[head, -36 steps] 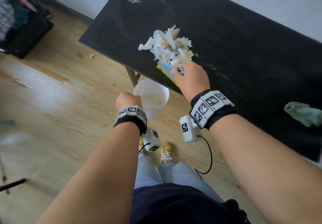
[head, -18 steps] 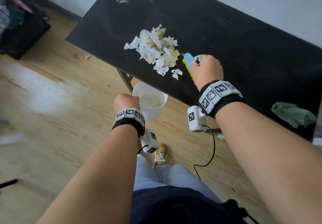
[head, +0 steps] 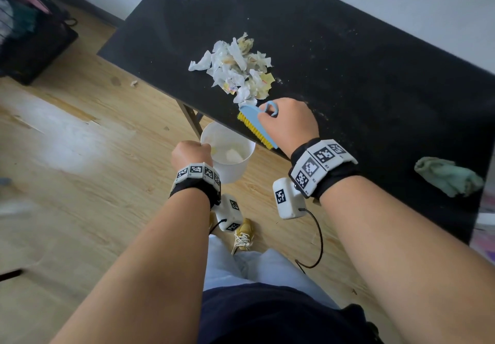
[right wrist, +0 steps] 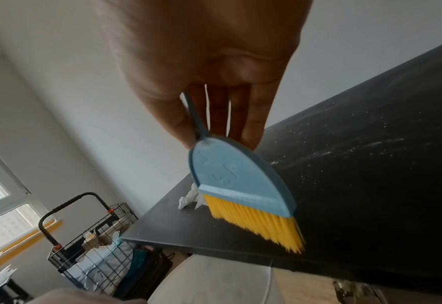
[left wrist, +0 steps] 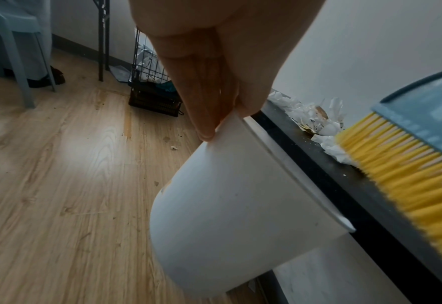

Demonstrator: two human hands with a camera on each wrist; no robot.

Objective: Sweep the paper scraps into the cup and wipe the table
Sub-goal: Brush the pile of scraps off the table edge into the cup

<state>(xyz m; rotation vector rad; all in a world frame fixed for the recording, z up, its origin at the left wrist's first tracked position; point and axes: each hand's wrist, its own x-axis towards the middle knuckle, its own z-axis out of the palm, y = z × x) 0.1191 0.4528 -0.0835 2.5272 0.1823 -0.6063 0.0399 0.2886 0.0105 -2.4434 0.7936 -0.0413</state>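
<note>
A heap of white and yellowish paper scraps [head: 237,69] lies on the black table [head: 361,70] near its front edge. My right hand [head: 288,124] grips the handle of a small blue brush with yellow bristles [head: 255,125], its bristles at the table edge just below the heap. The brush [right wrist: 243,191] stands bristles-down on the tabletop in the right wrist view. My left hand [head: 191,154] pinches the rim of a white cup [head: 229,153] held just under the table edge, with some scraps inside. Thumb and fingers [left wrist: 209,115] clamp the cup [left wrist: 235,205] rim.
A crumpled green cloth [head: 448,176] lies on the table at the right. White dust streaks mark the tabletop. A dark wire basket [head: 32,30] stands on the wooden floor at the left, and a table leg [head: 191,120] drops beside the cup. One scrap [head: 134,83] lies on the floor.
My right hand has swung the brush from the right side of the heap back to the table's front edge, above the cup. The loose scraps near the brush are gone from the table.
</note>
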